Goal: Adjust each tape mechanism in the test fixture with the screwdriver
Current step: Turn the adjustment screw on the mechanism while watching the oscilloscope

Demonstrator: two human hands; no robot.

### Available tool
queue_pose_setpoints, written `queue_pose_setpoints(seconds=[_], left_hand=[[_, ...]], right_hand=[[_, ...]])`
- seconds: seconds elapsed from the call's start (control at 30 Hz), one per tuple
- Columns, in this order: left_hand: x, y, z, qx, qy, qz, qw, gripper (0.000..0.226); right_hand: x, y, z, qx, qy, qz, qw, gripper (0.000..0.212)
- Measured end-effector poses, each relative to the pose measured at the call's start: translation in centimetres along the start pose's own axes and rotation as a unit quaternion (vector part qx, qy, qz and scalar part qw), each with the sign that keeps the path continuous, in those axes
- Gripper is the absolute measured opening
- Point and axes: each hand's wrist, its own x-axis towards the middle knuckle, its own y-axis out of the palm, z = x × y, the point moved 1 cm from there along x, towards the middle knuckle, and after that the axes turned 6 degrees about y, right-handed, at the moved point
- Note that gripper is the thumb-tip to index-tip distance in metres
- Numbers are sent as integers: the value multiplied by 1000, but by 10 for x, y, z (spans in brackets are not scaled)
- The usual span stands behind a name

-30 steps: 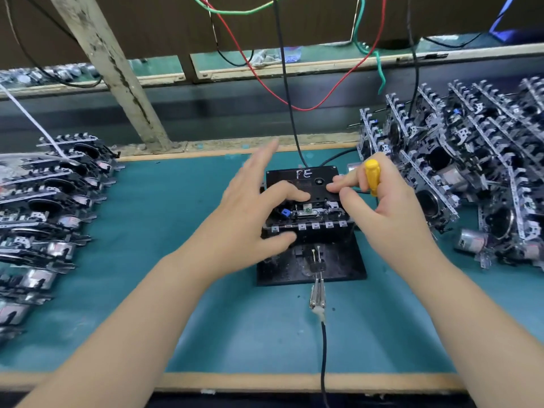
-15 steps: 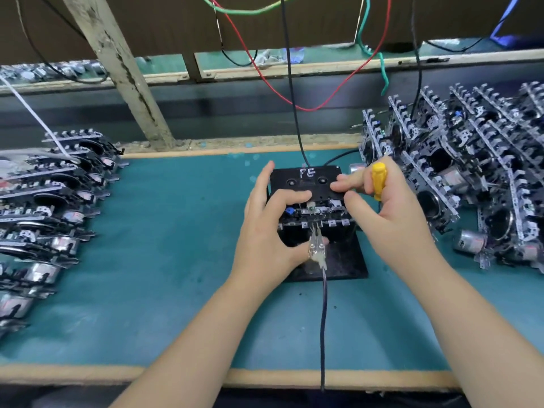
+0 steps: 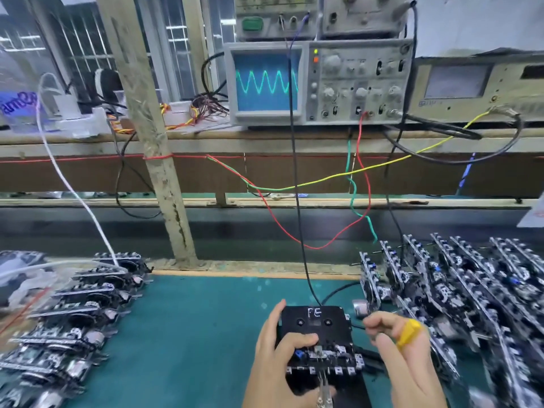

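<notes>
From your head camera, your left hand [image 3: 279,353] wraps the left side of the black test fixture [image 3: 316,326] low in the middle of the green bench mat [image 3: 206,319]: the thumb stands along the fixture's left edge, a curled finger lies over its top face, and the lower fingers pinch a metal clip [image 3: 323,391] on a black lead at the front. The tape mechanism [image 3: 326,359] sits in the fixture's near half, just beside that curled finger, under a cassette-shaped block marked "FE". Your right hand [image 3: 403,357] hovers just right of the fixture, fingers curled round the yellow-handled screwdriver [image 3: 408,333]; its tip is hidden by blur, so you cannot tell whether it touches the mechanism. Rows of finished mechanisms [image 3: 73,313] lie on the mat to your left, and a denser stack of mechanisms [image 3: 471,290] stands on edge to your right. On the shelf above, an oscilloscope [image 3: 318,83] shows a green sine wave, with red, green, yellow and black wires [image 3: 294,187] hanging down toward the fixture.
</notes>
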Motion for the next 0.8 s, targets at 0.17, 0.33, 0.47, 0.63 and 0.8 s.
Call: queue_pose_setpoints(seconds=[0.17, 0.33, 0.47, 0.63, 0.8], left_hand=[[-2, 1, -3, 1, -12, -12, 1000, 60], [-4, 1, -2, -2, -5, -19, 1000, 61], [-2, 1, -3, -11, -10, -12, 1000, 61], [-2, -1, -7, -26, -17, -12, 999, 63], [-1, 0, -6, -26, -39, -5, 999, 69]], right_hand=[[-11, 17, 23, 52, -108, -6, 993, 14], [-15, 30, 38, 17, -95, 46, 994, 16], [-17, 26, 46, -91, -109, 18, 990, 15], [-26, 15, 61, -176, -132, -5, 975, 18], [-22, 20, 44, -273, -89, 50, 957, 17]])
